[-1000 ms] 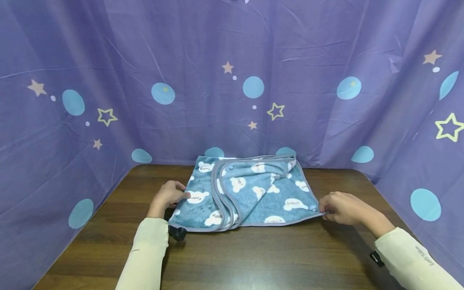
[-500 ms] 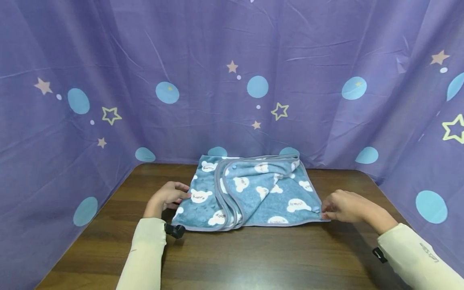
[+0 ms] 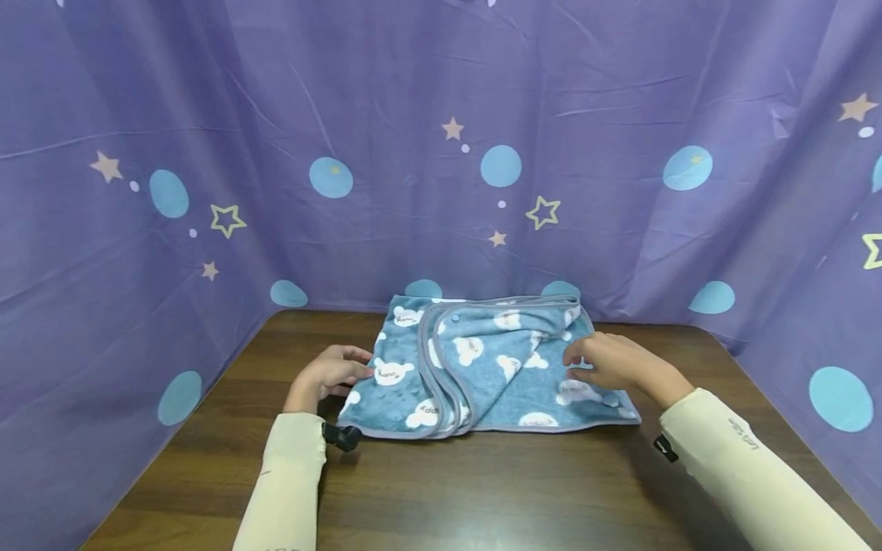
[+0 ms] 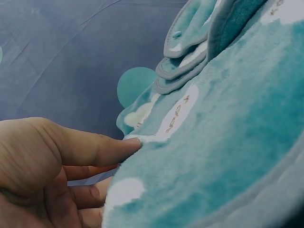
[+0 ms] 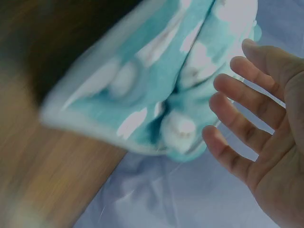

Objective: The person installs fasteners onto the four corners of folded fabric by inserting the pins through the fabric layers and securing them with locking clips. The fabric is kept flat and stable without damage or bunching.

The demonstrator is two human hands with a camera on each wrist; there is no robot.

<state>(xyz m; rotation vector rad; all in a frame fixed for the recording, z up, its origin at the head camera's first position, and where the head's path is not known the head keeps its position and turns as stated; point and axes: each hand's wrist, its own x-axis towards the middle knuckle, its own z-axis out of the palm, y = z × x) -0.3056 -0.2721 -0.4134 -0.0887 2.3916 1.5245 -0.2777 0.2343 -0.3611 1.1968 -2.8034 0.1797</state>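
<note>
A teal fleece baby blanket (image 3: 496, 390) with white bear-head prints and grey edging lies folded on the table, its layered curved edges running down the middle. At its left side is my left hand (image 3: 334, 371). In the left wrist view, the thumb (image 4: 128, 148) rests on top of the blanket's edge, with the other fingers partly hidden under it. My right hand (image 3: 616, 363) hovers over the blanket's right part, holding nothing. Its fingers (image 5: 249, 95) are spread and loosely bent in the right wrist view. The blanket's front right corner lies loose on the table.
The dark wooden table (image 3: 496, 490) extends in front of the blanket and to both sides. A purple curtain (image 3: 413, 222) with stars and blue dots hangs behind and along both sides, close to the blanket's back edge.
My right hand has let go of the blanket's front right corner and moved up and left over the cloth. The left hand has stayed at the left edge.
</note>
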